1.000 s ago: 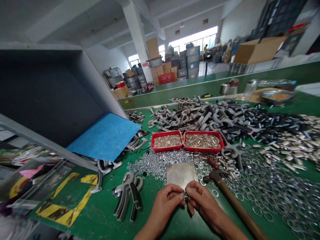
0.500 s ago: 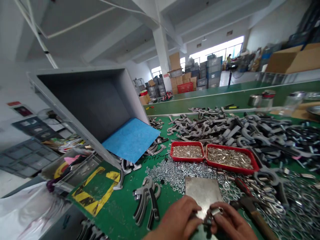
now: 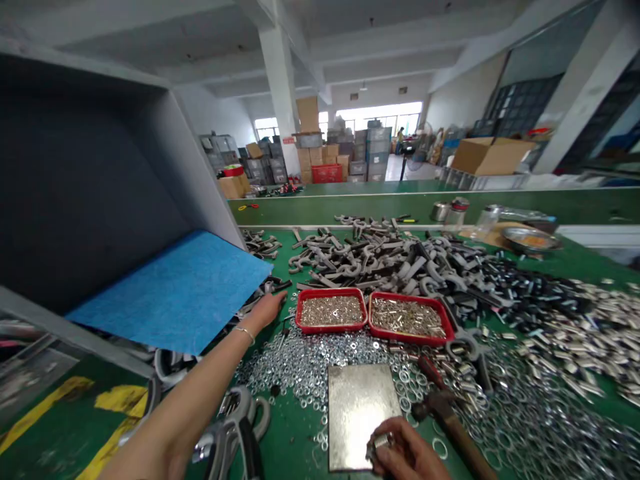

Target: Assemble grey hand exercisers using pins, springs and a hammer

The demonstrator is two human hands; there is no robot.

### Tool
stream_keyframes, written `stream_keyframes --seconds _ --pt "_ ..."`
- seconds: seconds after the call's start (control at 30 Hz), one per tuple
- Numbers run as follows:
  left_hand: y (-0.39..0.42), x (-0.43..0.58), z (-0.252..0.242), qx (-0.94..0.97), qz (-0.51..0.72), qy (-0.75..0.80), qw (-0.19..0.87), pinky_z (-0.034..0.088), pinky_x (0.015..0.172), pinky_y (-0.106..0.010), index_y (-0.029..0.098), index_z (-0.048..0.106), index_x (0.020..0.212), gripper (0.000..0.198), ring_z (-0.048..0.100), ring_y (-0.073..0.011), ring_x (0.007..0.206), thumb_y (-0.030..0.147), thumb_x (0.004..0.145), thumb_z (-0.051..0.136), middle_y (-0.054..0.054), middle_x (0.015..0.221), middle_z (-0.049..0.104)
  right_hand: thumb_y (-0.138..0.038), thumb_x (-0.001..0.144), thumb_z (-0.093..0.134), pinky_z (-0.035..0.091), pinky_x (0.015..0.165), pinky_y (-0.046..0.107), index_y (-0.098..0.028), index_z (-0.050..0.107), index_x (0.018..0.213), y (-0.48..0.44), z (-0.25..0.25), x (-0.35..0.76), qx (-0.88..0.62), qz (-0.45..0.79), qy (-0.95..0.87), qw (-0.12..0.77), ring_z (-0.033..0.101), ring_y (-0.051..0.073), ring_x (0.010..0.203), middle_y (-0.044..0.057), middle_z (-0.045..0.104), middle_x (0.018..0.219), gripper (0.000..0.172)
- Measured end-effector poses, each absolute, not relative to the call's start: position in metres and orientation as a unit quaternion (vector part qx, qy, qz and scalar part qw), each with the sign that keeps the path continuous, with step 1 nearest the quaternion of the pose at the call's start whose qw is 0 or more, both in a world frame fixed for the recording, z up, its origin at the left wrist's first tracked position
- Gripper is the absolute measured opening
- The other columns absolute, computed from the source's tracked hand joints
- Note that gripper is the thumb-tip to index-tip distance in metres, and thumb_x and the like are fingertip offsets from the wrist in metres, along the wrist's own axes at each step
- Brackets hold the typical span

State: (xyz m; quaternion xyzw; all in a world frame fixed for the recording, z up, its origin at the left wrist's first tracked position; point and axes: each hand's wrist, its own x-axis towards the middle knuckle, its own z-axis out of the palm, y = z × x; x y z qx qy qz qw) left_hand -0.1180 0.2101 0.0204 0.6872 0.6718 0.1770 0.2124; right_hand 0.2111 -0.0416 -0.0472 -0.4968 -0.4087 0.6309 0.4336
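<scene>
My left hand (image 3: 269,309) reaches forward to the grey and black handle parts beside the blue sheet (image 3: 185,290), left of a red tray (image 3: 331,329) of small metal pieces. Its fingertips meet the dark end of a part; whether they grip it cannot be made out. Low in the view, my right hand (image 3: 407,450) holds a metal spring (image 3: 384,440) with a dark piece under it, over the lower right corner of a metal plate (image 3: 357,400). Small nuts (image 3: 295,360) are spread left of the plate.
A hammer (image 3: 457,430) and metal rings lie right of the plate. Behind are a second red tray (image 3: 410,337) and a heap of handle parts (image 3: 380,257). A large grey bin (image 3: 195,160) stands tipped at the left.
My left hand has left the plate and stretched forward and left to the handle parts. My right hand still holds the spring. The view has turned to the right.
</scene>
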Motion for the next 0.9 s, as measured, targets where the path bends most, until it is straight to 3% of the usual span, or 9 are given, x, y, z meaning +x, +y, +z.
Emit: stream_keyframes --seconds 0.1,0.2,0.27,0.37,0.53,0.9 --pt "0.203 -0.129 0.037 0.674 0.215 0.658 0.258 0.050 0.082 -0.035 0.012 0.042 0.132 0.043 0.064 -0.0232 0.087 0.021 0.090 0.046 -0.009 0.098 0.065 -0.053 0.076 0.073 0.052 0.077 0.036 -0.024 0.065 0.093 -0.019 -0.035 0.229 -0.559 0.532 -0.428 0.471 0.067 0.023 0.081 0.003 0.070 0.083 0.034" --pt "0.146 -0.120 0.051 0.659 0.289 0.611 0.330 0.053 0.072 -0.032 0.019 0.031 0.136 0.044 0.066 -0.0190 0.080 0.035 0.096 0.040 -0.005 0.097 0.061 -0.051 0.078 0.073 0.054 0.077 0.037 -0.024 0.062 0.097 -0.008 -0.020 0.233 -0.550 0.528 -0.419 0.494 0.070 0.024 0.080 0.004 0.071 0.082 0.035" --pt "0.087 -0.095 0.051 0.621 0.371 0.502 0.474 0.054 0.072 -0.033 0.021 0.035 0.130 0.040 0.066 -0.0192 0.078 0.038 0.095 0.045 -0.004 0.092 0.061 -0.051 0.076 0.075 0.055 0.075 0.038 -0.023 0.061 0.096 -0.012 -0.014 0.225 -0.523 0.562 -0.413 0.489 0.071 0.025 0.078 0.004 0.072 0.081 0.037" --pt "0.003 -0.043 0.036 0.562 0.351 0.427 0.615 0.050 0.077 -0.032 0.020 0.039 0.127 0.037 0.064 -0.0176 0.082 0.029 0.093 0.051 -0.004 0.089 0.062 -0.051 0.074 0.078 0.056 0.075 0.040 -0.022 0.061 0.094 -0.030 -0.011 0.206 -0.497 0.609 -0.396 0.475 0.072 0.026 0.079 0.005 0.072 0.082 0.039" --pt "-0.059 0.011 0.007 0.522 0.382 0.457 0.611 0.045 0.070 -0.026 0.020 0.039 0.119 0.032 0.056 -0.0129 0.072 0.029 0.091 0.051 0.002 0.078 0.056 -0.051 0.072 0.079 0.056 0.078 0.040 -0.023 0.062 0.094 -0.060 -0.008 0.186 -0.495 0.607 -0.374 0.497 0.071 0.024 0.077 0.003 0.072 0.084 0.040" --pt "-0.077 0.018 -0.010 0.457 0.458 0.405 0.645 0.046 0.066 -0.026 0.020 0.035 0.116 0.038 0.056 -0.0128 0.066 0.038 0.090 0.056 0.003 0.073 0.056 -0.051 0.073 0.076 0.053 0.080 0.037 -0.026 0.062 0.094 -0.080 0.009 0.175 -0.504 0.568 -0.377 0.530 0.069 0.026 0.083 0.004 0.072 0.088 0.036"
